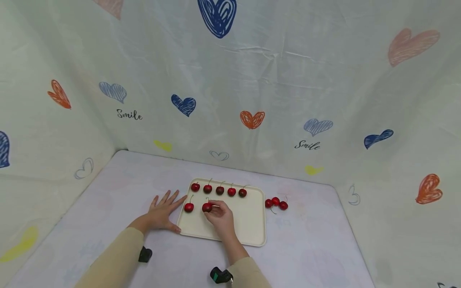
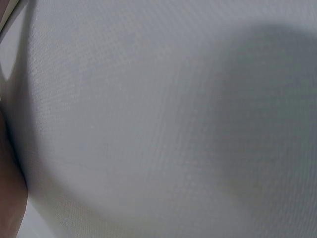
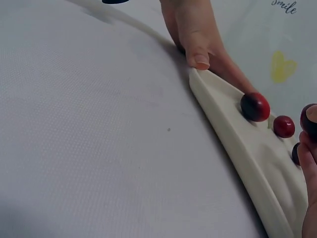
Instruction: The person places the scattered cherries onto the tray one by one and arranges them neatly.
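Observation:
A cream rectangular tray (image 1: pixel 248 228) lies on the table. Along its far side runs a row of several dark red cherries (image 1: pixel 220 190) with stems, and a single cherry (image 1: pixel 189 207) sits nearer, at the left. My right hand (image 1: pixel 221 219) pinches another cherry (image 1: pixel 206 207) between thumb and fingertips, over the tray just right of that one. At the tray's left edge rests my left hand (image 1: pixel 161 214), fingers spread, its thumb by the near corner. In the right wrist view that thumb (image 3: pixel 200 60) touches the tray corner. The left wrist view shows mostly tabletop.
Right of the tray, 3 cherries (image 1: pixel 275 202) lie close together on the pale table (image 1: pixel 309 240). A white curtain (image 1: pixel 281 80) printed with hearts hangs behind the table and at both sides. Dark wrist devices (image 1: pixel 220 275) sit at both sleeves.

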The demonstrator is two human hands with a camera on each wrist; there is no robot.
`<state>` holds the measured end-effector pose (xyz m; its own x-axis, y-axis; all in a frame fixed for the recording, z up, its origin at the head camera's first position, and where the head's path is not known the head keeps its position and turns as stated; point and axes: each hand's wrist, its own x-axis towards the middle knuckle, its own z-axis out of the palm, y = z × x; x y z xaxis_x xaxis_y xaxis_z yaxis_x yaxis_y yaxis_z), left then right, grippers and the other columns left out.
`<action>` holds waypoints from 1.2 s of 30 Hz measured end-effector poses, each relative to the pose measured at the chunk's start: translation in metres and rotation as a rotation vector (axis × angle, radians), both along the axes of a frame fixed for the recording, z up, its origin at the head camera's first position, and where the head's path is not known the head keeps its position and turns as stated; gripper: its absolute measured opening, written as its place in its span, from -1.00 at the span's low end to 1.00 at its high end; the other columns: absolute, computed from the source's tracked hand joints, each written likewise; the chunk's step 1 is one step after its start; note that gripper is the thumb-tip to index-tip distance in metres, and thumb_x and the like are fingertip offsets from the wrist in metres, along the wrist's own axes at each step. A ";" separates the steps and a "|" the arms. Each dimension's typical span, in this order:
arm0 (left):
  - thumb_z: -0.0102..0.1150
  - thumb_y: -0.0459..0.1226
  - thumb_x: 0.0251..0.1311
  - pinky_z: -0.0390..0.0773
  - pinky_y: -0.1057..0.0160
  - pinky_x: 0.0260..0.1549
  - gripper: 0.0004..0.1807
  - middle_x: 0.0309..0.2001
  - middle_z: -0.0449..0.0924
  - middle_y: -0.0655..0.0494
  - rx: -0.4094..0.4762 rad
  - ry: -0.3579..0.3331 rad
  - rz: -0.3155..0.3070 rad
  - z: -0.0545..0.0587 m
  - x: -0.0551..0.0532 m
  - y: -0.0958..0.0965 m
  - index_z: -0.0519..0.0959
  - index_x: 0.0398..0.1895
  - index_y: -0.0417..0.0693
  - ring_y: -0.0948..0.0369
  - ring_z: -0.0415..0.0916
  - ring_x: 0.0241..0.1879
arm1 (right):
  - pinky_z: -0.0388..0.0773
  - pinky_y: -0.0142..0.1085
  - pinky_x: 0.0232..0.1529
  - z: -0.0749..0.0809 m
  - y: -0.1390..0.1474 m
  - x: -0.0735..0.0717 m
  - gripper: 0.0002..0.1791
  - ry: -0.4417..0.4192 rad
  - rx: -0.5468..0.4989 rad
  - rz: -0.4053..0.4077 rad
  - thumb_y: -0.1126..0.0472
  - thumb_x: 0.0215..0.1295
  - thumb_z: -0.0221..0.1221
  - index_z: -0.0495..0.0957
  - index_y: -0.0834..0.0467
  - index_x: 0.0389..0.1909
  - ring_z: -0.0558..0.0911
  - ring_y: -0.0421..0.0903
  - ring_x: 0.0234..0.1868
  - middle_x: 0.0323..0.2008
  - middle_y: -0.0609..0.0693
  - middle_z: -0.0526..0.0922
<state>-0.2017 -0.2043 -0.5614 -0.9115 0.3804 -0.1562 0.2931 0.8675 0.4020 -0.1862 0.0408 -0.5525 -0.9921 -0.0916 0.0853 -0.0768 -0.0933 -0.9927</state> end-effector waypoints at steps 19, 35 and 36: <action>0.49 0.27 -0.32 -0.33 -0.46 0.23 0.27 0.51 -0.12 -0.26 0.002 0.014 -0.007 0.002 0.000 0.002 0.13 0.50 0.01 -0.31 -0.31 0.45 | 0.56 -0.38 -0.19 -0.033 -0.007 -0.017 -0.70 0.096 0.436 -0.143 0.31 -0.01 0.46 0.70 0.12 -0.19 0.55 -0.26 -0.31 -0.26 -0.17 0.64; 0.49 0.26 -0.32 -0.32 -0.47 0.22 0.27 0.51 -0.12 -0.28 0.012 0.013 -0.004 0.006 0.003 0.000 0.13 0.50 -0.01 -0.32 -0.31 0.45 | 0.52 -0.36 -0.24 -0.031 -0.014 -0.016 -0.69 0.127 0.520 -0.155 0.33 -0.04 0.48 0.70 0.14 -0.21 0.51 -0.24 -0.33 -0.36 -0.18 0.59; 0.49 0.26 -0.32 -0.32 -0.47 0.22 0.27 0.51 -0.12 -0.28 0.013 0.012 -0.004 0.006 0.003 0.000 0.13 0.50 -0.01 -0.32 -0.31 0.45 | 0.53 -0.36 -0.23 -0.032 -0.014 -0.016 -0.69 0.133 0.524 -0.155 0.33 -0.05 0.48 0.70 0.14 -0.21 0.51 -0.24 -0.33 -0.35 -0.17 0.60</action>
<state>-0.1987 -0.2046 -0.5553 -0.9119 0.3858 -0.1399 0.3014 0.8610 0.4096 -0.2026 0.0267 -0.5841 -0.9812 -0.0094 0.1927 -0.1777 0.4320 -0.8842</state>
